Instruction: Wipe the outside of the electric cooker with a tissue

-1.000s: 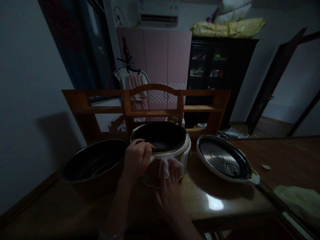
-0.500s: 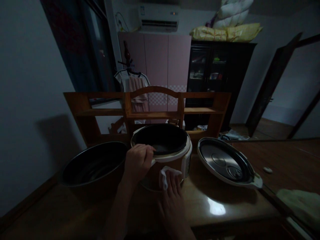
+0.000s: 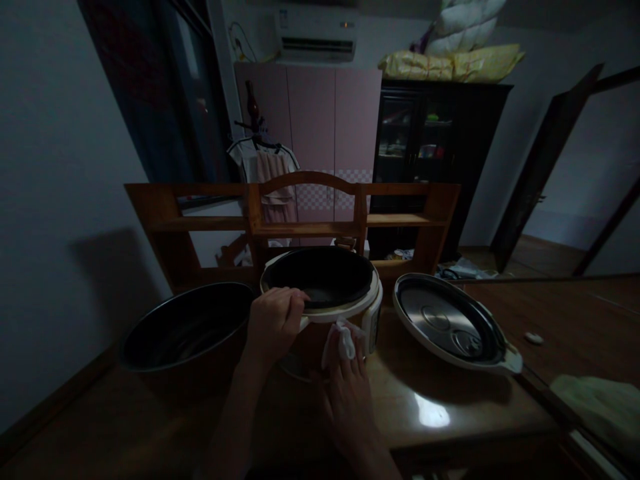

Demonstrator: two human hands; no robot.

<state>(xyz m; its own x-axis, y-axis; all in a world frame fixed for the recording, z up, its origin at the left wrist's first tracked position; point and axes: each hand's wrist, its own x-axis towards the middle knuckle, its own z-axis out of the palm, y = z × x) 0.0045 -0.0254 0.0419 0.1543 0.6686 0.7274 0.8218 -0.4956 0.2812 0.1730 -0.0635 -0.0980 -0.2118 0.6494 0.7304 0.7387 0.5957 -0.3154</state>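
Observation:
In the middle of the table stands a rice cooker body [image 3: 373, 319], lidless, its dark inside facing up. My left hand [image 3: 277, 323] is closed around its near left rim, thumb on top. Against the cooker's front side, my right hand [image 3: 347, 387] presses a crumpled white cloth [image 3: 345, 339] with its fingers. To the left sits a dark inner pot [image 3: 190, 327], tilted in view. The round lid [image 3: 445, 323] lies to the right, its metal underside up.
Behind the cooker rises a wooden shelf rack [image 3: 307, 230] along the back of the table [image 3: 395, 417]. A small white object [image 3: 534, 339] and a pale green cloth or bag [image 3: 597, 407] lie further right. A wall [image 3: 65, 267] borders the left side.
My right hand has slid the cloth slightly up and to the right across the cooker's front. My left hand stays on the rim. Pot and lid have not moved.

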